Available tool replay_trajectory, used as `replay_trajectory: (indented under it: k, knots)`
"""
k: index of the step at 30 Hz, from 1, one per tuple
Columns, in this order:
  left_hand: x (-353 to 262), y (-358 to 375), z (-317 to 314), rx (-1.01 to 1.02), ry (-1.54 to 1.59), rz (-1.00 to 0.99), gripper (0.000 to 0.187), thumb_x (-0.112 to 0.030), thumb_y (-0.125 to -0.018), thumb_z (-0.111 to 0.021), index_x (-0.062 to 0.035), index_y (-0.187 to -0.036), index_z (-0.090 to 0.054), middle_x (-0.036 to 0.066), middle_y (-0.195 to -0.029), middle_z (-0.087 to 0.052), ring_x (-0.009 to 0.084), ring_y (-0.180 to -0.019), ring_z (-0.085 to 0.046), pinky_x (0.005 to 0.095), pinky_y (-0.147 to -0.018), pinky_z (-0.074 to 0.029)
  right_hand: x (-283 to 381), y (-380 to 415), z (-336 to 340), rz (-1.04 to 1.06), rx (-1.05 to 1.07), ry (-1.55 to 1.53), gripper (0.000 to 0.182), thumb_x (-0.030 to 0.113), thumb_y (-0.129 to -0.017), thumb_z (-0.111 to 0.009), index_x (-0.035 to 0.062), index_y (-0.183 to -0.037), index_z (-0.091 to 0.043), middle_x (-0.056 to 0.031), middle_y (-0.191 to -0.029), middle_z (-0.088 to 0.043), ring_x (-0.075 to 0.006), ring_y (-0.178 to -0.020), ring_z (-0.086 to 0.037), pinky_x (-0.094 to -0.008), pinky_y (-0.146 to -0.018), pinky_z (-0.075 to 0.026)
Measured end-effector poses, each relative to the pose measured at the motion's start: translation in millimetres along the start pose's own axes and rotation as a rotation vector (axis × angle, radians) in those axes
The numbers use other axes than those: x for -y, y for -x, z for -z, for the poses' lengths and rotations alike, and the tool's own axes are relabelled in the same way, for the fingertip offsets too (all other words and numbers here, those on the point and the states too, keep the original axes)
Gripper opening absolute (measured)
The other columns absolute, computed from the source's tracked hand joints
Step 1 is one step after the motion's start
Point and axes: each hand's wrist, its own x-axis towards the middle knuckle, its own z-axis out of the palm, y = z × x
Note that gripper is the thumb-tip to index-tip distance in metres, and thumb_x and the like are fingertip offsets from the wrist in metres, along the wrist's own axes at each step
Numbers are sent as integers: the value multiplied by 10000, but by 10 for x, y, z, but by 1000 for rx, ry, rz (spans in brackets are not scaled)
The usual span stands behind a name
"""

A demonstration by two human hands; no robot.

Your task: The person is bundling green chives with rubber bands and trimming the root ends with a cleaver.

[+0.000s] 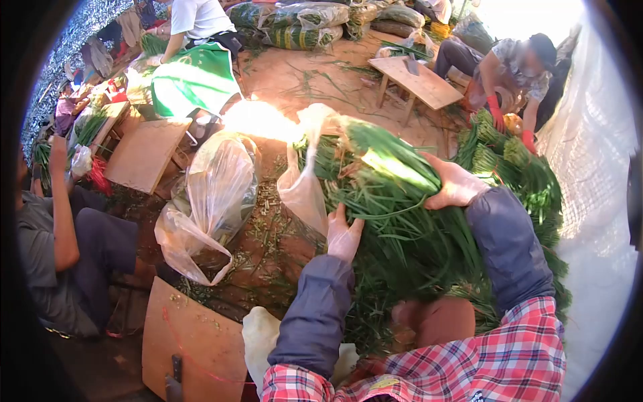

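Head view: both hands, left hand [343, 236] and right hand [457, 185], grip a chive bundle [395, 201] entering a plastic bag [305, 191].

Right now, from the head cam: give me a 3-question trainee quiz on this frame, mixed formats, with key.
1. True or false: both hands are on the bundle of green stalks.
2. Multiple choice: the clear plastic bag lies where, relative to the left hand? A) to its left in the picture B) under it C) to its right in the picture
3. Fill in: the person in red gloves at upper right crouches beside a small wooden ____.

Key
1. True: the left hand grips the near side and the right hand rests on top.
2. A.
3. Table.
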Motion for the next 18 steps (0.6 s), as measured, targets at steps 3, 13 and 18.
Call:
replay_trajectory:
  k: [3,13,18]
  knots:
    - [-59,-114,-92,29,-212,14,713,-320,-754,-625,14,-1334,-379,253,-1262,-418,392,-1168,-435,406,-981,-355,-634,14,-254,-144,-155,125,894,237,-571,-746,24,-1344,-352,-224,-1145,-566,-322,-1107,-532,-352,-942,-406]
    - [31,667,69,-120,760,29,676,11,-787,-629,-59,-1382,-316,129,-1348,-380,233,-1193,-414,336,-988,-362,-743,27,-552,-196,-390,-118,775,174,-587,-756,-22,-1270,-448,-182,-1118,-595,-270,-1040,-566,-312,-918,-419]
    - [255,705,-82,-171,992,143,567,26,-814,-577,-126,-1307,-341,79,-1296,-388,189,-1096,-441,334,-898,-387,-505,86,-572,-186,-314,-304,760,127,-607,-783,-18,-1275,-449,-135,-1105,-604,-204,-999,-565,-297,-909,-417]
